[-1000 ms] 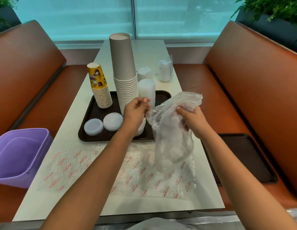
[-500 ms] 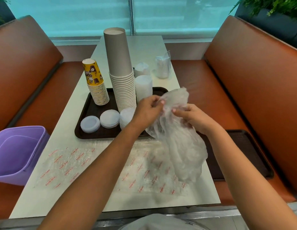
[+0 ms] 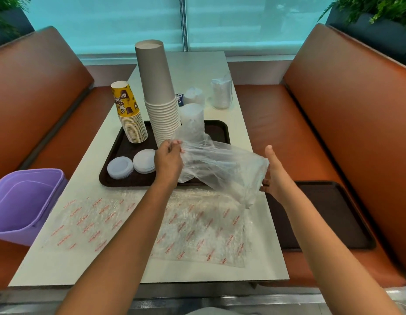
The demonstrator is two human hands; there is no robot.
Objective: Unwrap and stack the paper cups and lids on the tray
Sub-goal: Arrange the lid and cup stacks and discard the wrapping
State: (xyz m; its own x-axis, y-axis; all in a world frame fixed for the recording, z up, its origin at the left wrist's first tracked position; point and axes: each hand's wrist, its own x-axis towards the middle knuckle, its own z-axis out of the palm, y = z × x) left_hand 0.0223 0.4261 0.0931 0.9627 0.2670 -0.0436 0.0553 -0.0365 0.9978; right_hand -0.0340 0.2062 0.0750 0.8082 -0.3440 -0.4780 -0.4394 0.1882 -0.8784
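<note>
Overhead, white table [image 3: 197,71] carries a dark tray [image 3: 220,130] at 12 o'clock. On tray: grey cup stack [image 3: 156,87] centre, yellow cup stack [image 3: 128,110] at its 9, two lid piles [image 3: 131,163] at 7. Clear plastic bag [image 3: 222,169] stretched over tray's near right corner. Left hand [image 3: 169,160] pinches bag's left end, fingers curled round it. Right hand [image 3: 273,176] at bag's 3 o'clock end, thumb up, fingers under the film; hold unclear. Printed wrap [image 3: 197,228] lies flat at 6.
</note>
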